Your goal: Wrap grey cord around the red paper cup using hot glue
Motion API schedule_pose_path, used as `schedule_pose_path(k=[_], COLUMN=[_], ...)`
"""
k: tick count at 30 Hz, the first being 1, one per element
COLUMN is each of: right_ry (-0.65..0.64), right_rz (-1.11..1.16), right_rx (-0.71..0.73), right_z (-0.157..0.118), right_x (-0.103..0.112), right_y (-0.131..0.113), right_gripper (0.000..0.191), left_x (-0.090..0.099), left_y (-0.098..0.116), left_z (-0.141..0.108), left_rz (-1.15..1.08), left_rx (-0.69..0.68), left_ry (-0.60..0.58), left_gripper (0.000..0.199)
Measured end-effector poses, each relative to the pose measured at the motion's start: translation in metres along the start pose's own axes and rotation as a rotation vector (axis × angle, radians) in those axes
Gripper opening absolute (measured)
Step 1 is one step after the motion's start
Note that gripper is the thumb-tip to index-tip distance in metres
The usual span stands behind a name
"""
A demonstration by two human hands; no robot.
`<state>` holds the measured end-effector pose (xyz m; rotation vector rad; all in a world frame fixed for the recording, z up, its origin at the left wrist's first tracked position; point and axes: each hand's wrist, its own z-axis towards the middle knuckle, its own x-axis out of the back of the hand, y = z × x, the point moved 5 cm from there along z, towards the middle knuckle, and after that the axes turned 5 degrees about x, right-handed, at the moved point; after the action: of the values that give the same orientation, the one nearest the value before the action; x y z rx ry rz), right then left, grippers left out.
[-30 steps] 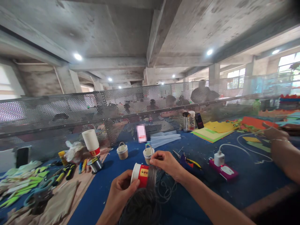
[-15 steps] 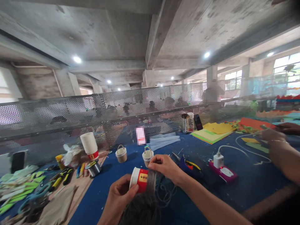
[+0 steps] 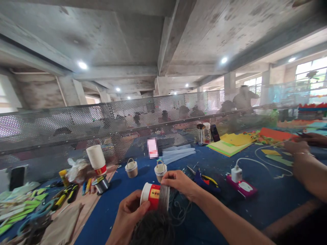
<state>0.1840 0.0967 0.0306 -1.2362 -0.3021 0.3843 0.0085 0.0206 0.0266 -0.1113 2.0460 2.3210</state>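
Note:
My left hand (image 3: 131,209) holds a red-and-white paper cup (image 3: 153,196) on its side, thumb on the near wall and fingers around the rim end. Grey cord (image 3: 164,199) is wound in close turns around the cup's other end. With thumb and fingertips closed, my right hand (image 3: 181,183) pinches the cord at the top of these turns. Loose loops of cord (image 3: 181,212) lie on the table below the right wrist. Just beyond the hands stand two small handled baskets, one on the left (image 3: 131,170) and one touching my view of the right fingers (image 3: 160,170).
On the left are stacked paper cups (image 3: 96,157), a wire spool (image 3: 101,184), pliers (image 3: 62,199) and folded cloth (image 3: 61,224). A blue-and-yellow tool (image 3: 206,181) and a magenta power strip (image 3: 241,186) lie right. A co-worker's arm (image 3: 309,173) reaches in. Dark hair (image 3: 154,229) blocks the bottom centre.
The view has shifted slightly. Both hands keep their hold on the cup and cord, with hardly any movement. Behind the mesh screen, a figure at the right has changed position.

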Motion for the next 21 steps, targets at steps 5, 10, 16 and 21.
schedule_pose_path(k=[5, 10, 16, 21], right_ry=[-0.029, 0.014, 0.347, 0.133], right_rz=[0.100, 0.093, -0.304, -0.222], right_rx=[-0.046, 0.012, 0.281, 0.279], right_z=[0.002, 0.005, -0.008, -0.032], right_x=[-0.003, 0.000, 0.028, 0.012], right_y=[0.015, 0.017, -0.015, -0.018], right_gripper=[0.027, 0.030, 0.031, 0.038], left_x=[0.005, 0.008, 0.016, 0.014], left_y=[-0.007, -0.002, 0.003, 0.004], left_z=[0.004, 0.005, 0.011, 0.014], left_rz=[0.009, 0.052, 0.192, 0.213], left_rx=[0.005, -0.040, -0.147, -0.188], left_ry=[-0.012, 0.028, 0.124, 0.165], left_gripper=[0.029, 0.030, 0.030, 0.034])
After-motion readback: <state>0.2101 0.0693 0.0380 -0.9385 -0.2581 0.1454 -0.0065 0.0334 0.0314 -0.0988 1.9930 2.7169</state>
